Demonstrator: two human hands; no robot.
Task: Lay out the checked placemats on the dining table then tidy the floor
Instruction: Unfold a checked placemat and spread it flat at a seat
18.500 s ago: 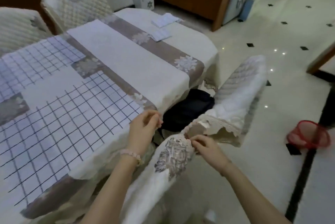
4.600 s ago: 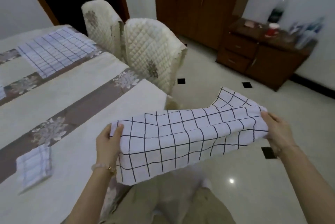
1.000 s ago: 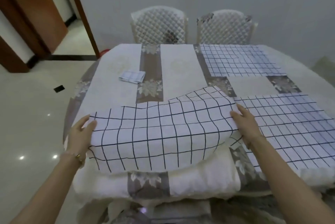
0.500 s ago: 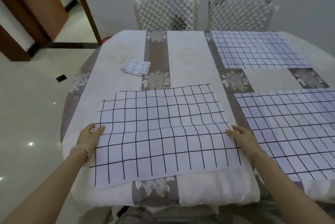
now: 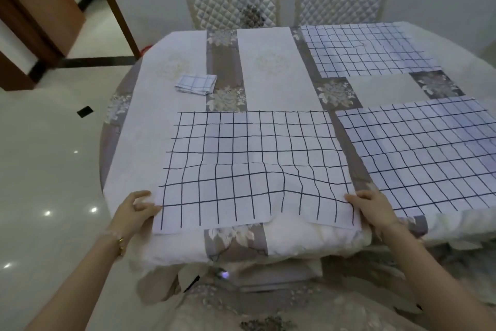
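Slack is your main worry here: the white cloth placemat with the black grid (image 5: 252, 167) lies at six o'clock on the round tabletop (image 5: 150, 126), spread over the cream-and-grey flowered tablecloth (image 5: 271, 81), and a raised ridge runs through its near half, right of centre, where the grid lines buckle. Your left hand (image 5: 137, 210) has its fingers curled in on the mat's near left corner and pinches the edge there. Your right hand (image 5: 373, 207) does much the same at the near right corner, fingers bent over the hem. Pull the two corners unevenly and I judge the ridge will fold into a crease rather than flatten. The mat could also skew against the second checked placemat (image 5: 418, 153) at three o'clock, which lies just beside it with only a grey band between. The near hem already sits at the rounded rim, where the tablecloth bulges and sags. Tug toward yourself and the mat could slide over that rim, or drag the loose tablecloth with it and disturb the third checked placemat (image 5: 367, 49) at one o'clock. Let go before the cloth lies flat and the ridge may spring back. The small folded blue-checked cloth (image 5: 196, 84) at eleven o'clock lies unopened, so the laying-out looks unfinished, and work on the glossy pale tiled floor (image 5: 40, 169) at nine o'clock looks yet to come.
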